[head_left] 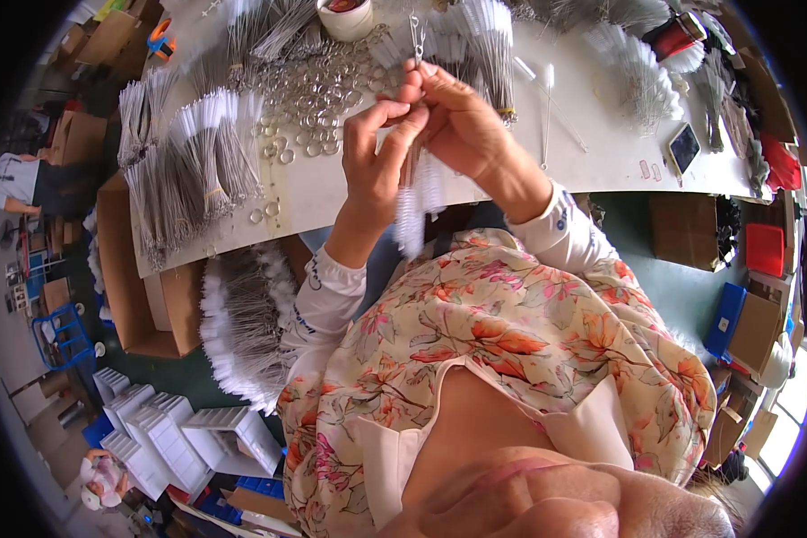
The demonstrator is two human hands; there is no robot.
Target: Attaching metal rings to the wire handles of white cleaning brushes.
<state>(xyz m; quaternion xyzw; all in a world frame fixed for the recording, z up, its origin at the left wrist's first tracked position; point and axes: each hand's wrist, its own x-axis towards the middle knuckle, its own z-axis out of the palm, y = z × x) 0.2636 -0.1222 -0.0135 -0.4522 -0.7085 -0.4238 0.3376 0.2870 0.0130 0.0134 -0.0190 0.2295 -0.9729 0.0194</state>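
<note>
Small white bottle brushes (414,202) on twisted wire stems hung in a little bunch between the two hands, above the near edge of the white worktable (601,170). Their bristle ends were pale and blurred, pointing down toward the person's lap, while the thin wire stems ran up into the fingers, so the long axis of the bunch stood nearly upright in the view, leaning slightly. A metal clip or ring end (416,38) rose just above the fingertips; its exact form could not be told.

The left hand (377,157) was closed, thumb and forefinger pinched together on the wire stems near their top. The right hand (462,121) was likewise closed, its fingertips pressed on the same stems just beside the left thumb, the two hands touching.

Behind the hands lay a loose heap of metal rings (318,90) on the table. Bundles of the same brushes (197,161) lay fanned out to the left, and more bundles (641,72) to the right. A roll of tape (345,16) stood at the far edge, and a phone (683,148) lay well apart on the right. A cardboard box (134,287) stood below the table's left end.
</note>
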